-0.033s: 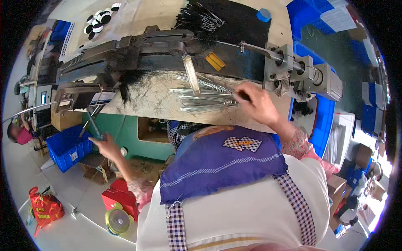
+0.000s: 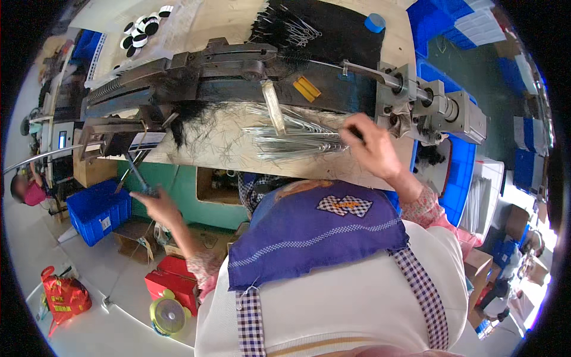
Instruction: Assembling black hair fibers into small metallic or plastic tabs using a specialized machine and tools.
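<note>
My right hand (image 2: 376, 150) hovers over the worktable, just right of the looped ends of a bundle of bent metal wires (image 2: 285, 143). Its fingers are curled together, and whatever they may hold is hidden. Low on the left, my left hand (image 2: 160, 207) is closed round the lower end of a grey lever (image 2: 138, 174), with one finger stretched out to the left. That lever hangs below the front edge from a long dark metal machine (image 2: 220, 68). A thin twisted brush (image 2: 294, 58) with black bristles sits in line between the machine and the motor unit (image 2: 455, 116) at the right.
Black bristle scraps (image 2: 190, 116) litter the tabletop. A yellow block (image 2: 306, 88) lies on the machine bed. Behind it, finished-looking wire pieces (image 2: 300, 30) rest on black cloth beside a blue round lid (image 2: 375, 22). Blue crates (image 2: 98, 208) stand left and right; a person (image 2: 30, 189) is far left.
My right hand has shifted slightly right, away from the wire loops. My left hand and the lever's lower end have moved a little to the right.
</note>
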`<state>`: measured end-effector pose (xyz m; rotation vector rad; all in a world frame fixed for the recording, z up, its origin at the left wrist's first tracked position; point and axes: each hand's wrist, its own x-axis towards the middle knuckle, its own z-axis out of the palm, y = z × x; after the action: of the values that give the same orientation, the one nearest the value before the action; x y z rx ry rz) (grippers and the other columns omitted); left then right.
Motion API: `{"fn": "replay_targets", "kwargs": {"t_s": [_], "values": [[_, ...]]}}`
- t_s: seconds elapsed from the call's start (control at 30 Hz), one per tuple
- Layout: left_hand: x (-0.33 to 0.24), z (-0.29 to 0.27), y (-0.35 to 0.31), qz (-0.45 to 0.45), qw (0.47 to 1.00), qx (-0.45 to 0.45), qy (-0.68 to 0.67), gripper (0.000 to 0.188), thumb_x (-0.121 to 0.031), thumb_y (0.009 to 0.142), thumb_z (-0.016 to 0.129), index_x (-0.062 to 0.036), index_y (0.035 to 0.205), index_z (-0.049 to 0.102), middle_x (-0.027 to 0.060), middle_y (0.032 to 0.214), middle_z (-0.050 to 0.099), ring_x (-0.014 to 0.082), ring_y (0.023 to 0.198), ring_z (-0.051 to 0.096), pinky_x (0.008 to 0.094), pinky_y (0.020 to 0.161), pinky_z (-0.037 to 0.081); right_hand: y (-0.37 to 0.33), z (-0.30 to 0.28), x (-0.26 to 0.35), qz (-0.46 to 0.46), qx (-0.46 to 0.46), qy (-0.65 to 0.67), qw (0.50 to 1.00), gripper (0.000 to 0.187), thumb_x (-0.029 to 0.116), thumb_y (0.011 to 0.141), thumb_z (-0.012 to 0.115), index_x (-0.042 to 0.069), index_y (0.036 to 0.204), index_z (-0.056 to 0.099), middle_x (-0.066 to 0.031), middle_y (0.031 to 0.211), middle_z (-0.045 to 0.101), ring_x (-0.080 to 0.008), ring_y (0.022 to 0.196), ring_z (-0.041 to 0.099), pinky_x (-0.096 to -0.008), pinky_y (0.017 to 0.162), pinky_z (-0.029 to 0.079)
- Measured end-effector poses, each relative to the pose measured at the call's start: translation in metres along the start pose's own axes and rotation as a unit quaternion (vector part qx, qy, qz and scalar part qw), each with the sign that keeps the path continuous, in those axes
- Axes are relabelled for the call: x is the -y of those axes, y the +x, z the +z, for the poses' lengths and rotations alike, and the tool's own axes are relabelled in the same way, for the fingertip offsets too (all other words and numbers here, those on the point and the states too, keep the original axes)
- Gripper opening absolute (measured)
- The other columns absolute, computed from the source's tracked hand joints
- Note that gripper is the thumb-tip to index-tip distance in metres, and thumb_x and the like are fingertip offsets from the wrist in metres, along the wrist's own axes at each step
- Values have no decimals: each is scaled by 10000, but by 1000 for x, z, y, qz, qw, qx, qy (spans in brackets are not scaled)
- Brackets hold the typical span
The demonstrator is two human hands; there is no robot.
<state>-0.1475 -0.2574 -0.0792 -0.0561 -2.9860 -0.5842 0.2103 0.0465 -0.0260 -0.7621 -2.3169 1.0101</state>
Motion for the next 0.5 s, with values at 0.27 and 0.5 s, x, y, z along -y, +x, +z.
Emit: {"fn": "replay_targets", "kwargs": {"t_s": [0.27, 0.5], "values": [[-202, -55, -146, 592, 658, 246, -394, 522, -133, 847, 621, 5, 1322, 455, 190, 1320, 518, 325, 1219, 502, 452, 1096, 296, 31, -50, 61, -125, 24, -65, 990, 83, 36, 877, 589, -10, 930, 544, -101, 787, 581, -226, 688, 607, -300, 641, 461], [-169, -15, -139, 382, 682, 319, -536, 232, -25, 938, 494, 7, 1152, 577, 134, 924, 687, 157, 836, 644, 266, 754, 486, -43, 3, -10, 107, 117, -175, 972, 300, 276, 836, 679, 33, 985, 586, -152, 839, 625, -312, 786, 634, -387, 666, 489]]}}
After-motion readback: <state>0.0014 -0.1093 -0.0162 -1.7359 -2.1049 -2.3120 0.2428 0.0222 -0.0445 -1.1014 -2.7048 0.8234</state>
